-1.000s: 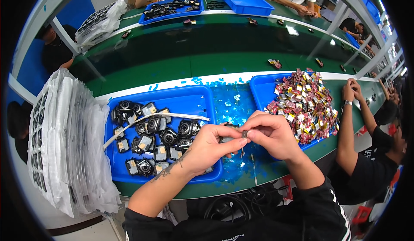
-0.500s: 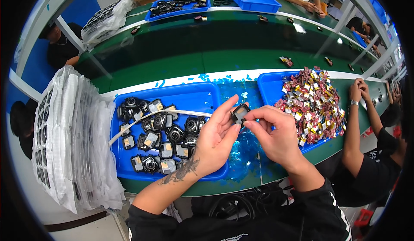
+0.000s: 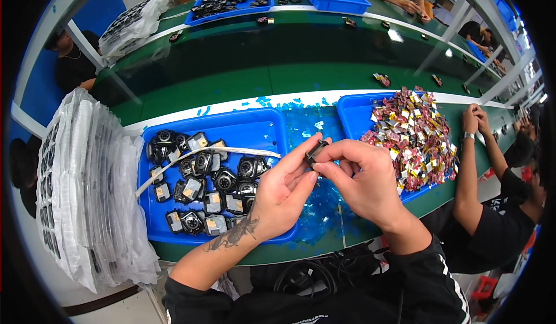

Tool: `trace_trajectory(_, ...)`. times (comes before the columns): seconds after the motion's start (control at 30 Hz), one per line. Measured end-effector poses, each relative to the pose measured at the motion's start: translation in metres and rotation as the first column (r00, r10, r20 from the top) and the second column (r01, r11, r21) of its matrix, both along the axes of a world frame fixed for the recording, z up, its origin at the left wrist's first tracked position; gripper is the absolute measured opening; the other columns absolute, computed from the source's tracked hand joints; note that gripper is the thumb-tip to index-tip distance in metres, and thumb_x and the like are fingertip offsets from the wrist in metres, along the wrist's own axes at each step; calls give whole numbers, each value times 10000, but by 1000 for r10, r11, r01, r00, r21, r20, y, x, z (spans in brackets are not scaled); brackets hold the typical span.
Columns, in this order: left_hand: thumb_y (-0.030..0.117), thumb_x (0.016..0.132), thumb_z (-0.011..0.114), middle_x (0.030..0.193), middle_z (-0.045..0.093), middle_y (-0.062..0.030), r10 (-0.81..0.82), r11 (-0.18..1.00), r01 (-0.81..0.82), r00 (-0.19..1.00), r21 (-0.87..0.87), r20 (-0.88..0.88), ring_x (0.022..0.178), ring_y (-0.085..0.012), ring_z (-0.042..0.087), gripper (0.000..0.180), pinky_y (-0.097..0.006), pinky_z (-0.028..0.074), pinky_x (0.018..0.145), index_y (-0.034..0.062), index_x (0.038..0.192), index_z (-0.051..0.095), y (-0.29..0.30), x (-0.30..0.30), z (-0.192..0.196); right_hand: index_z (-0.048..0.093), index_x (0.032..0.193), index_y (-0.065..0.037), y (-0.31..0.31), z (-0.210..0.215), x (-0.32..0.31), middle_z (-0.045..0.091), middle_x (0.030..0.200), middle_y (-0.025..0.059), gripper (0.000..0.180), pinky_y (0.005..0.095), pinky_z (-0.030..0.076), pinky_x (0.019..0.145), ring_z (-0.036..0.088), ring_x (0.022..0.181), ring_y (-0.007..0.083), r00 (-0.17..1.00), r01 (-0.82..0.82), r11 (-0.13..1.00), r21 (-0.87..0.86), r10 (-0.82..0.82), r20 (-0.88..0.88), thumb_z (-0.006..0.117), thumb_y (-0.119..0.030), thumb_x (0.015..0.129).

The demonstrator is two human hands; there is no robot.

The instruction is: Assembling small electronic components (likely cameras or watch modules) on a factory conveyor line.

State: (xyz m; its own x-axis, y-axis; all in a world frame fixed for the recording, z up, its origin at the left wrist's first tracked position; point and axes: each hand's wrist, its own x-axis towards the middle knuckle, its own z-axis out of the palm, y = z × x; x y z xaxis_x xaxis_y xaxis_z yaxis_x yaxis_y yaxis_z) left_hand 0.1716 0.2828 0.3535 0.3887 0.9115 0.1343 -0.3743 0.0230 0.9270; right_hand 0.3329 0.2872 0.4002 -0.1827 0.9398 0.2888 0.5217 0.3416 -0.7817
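Both my hands meet over the gap between two blue trays, gripping one small black smartwatch case (image 3: 314, 152). It is tilted so that its narrow side faces up. Fingers and thumb of my left hand (image 3: 282, 192) close on its lower left, while my right hand (image 3: 364, 176) pinches it from the right between thumb and index finger. Beside my left wrist lies a blue tray (image 3: 243, 125) with several similar black watch cases (image 3: 225, 179), some showing grey faces and others round dark backs. A whitish strip (image 3: 185, 163) crosses that tray.
Right of my hands, another blue tray (image 3: 354, 115) is heaped with small red, white and yellow parts (image 3: 414, 138). Bagged tray stacks (image 3: 87, 190) stand at the left. Blue film scraps (image 3: 321, 208) litter the green bench. A co-worker's hands (image 3: 474, 118) are at the right.
The watch case has turned from showing its flat grey face to standing on edge. Both hands still hold it, and the whole view has shifted slightly.
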Motion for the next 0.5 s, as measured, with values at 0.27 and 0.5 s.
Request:
trace_trajectory(0.27,-76,955,434,1438,428,-173,-82,997,82,997,-1,-4,1321,-207,437,549,-320,369,1085,-33,1477,272,-2,-3,-1,589,776,-27,6,-1,4,624,682,41,164,274,411,486,489,490,113,999,-53,996,67,53,8,747,-49,739)
trace_trajectory(0.5,-68,947,444,1382,473,-226,72,993,-77,995,85,62,1272,-243,494,553,-361,404,1070,-54,1468,258,0,4,4,551,944,-23,14,-24,13,601,741,20,297,268,485,593,538,620,100,930,-55,993,108,90,-357,779,-77,762)
